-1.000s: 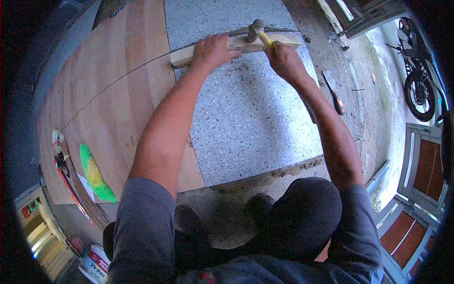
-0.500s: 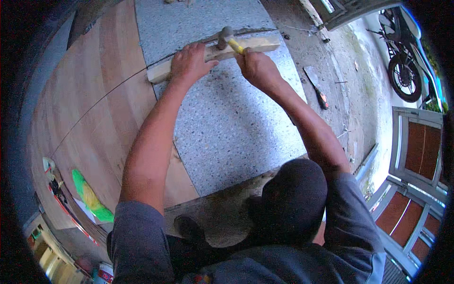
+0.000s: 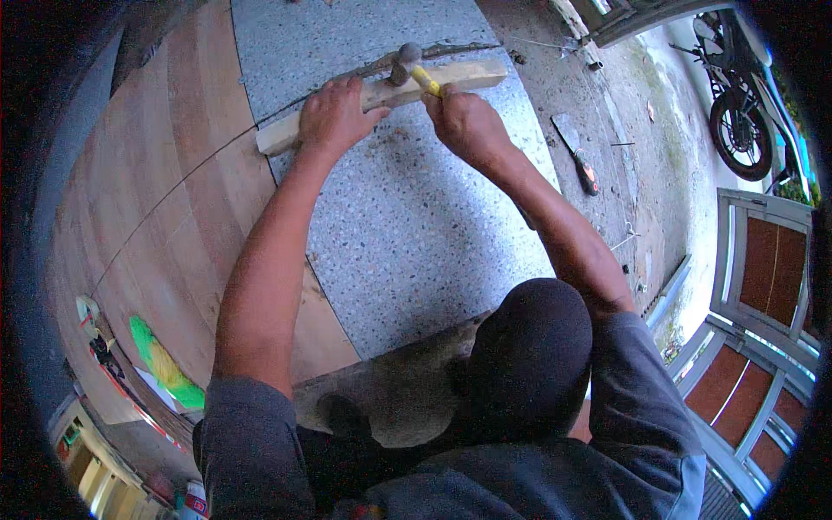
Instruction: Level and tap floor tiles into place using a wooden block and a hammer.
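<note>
A pale wooden beam point(image 3: 468, 80) lies across the speckled grey tile point(image 3: 407, 234), near the seam with the tile beyond it. My left hand point(image 3: 335, 121) grips the beam left of its middle, fingers over the top and thumb out toward the right. In my right hand point(image 3: 466, 124) is the yellow handle of a hammer point(image 3: 406, 62), with fingers closed round it. The grey hammer head is at the beam's middle, just right of my left hand. Whether the head touches the wood, I cannot tell.
Wood-look flooring point(image 3: 165, 191) spreads to the left, with a green and yellow bundle point(image 3: 165, 362) on it. A trowel-like tool point(image 3: 576, 156) with a dark and orange handle lies on rough ground at right. Farther right are a motorbike point(image 3: 741, 130) and a metal gate point(image 3: 763, 260).
The whole scene has shifted slightly up and left in view. Both hands keep their hold on beam and hammer; the head stays close to the wood.
</note>
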The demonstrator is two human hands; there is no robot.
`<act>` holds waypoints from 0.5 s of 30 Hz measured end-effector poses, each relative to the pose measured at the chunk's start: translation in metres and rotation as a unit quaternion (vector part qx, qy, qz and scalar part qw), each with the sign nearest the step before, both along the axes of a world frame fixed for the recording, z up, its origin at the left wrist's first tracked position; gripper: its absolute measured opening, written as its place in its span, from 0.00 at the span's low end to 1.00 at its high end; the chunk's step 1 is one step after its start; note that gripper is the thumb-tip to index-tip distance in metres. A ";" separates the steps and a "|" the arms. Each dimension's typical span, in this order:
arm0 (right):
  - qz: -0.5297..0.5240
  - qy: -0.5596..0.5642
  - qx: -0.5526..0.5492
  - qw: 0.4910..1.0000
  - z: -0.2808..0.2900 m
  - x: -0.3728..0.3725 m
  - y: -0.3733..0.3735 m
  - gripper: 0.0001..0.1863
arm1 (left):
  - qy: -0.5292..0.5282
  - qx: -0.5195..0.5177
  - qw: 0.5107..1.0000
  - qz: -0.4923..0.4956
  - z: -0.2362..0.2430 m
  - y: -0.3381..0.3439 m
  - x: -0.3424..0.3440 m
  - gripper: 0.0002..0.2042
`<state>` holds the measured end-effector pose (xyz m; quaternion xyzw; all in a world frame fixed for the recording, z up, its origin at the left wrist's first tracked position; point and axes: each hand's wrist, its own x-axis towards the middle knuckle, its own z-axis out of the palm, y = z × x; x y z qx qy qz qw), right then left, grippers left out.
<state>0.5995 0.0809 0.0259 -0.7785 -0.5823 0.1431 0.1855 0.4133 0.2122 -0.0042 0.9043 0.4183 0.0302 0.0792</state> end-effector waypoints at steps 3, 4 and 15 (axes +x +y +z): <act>0.005 -0.004 0.024 1.000 -0.001 0.003 -0.003 0.21 | -0.012 0.000 1.000 0.012 -0.001 0.000 -0.001 0.36; 0.006 -0.008 0.020 1.000 -0.002 0.004 -0.003 0.21 | -0.016 0.003 1.000 0.012 -0.001 0.001 -0.001 0.35; -0.032 -0.011 -0.010 0.999 -0.001 0.009 -0.010 0.22 | -0.056 0.046 0.997 -0.004 -0.010 0.004 -0.002 0.35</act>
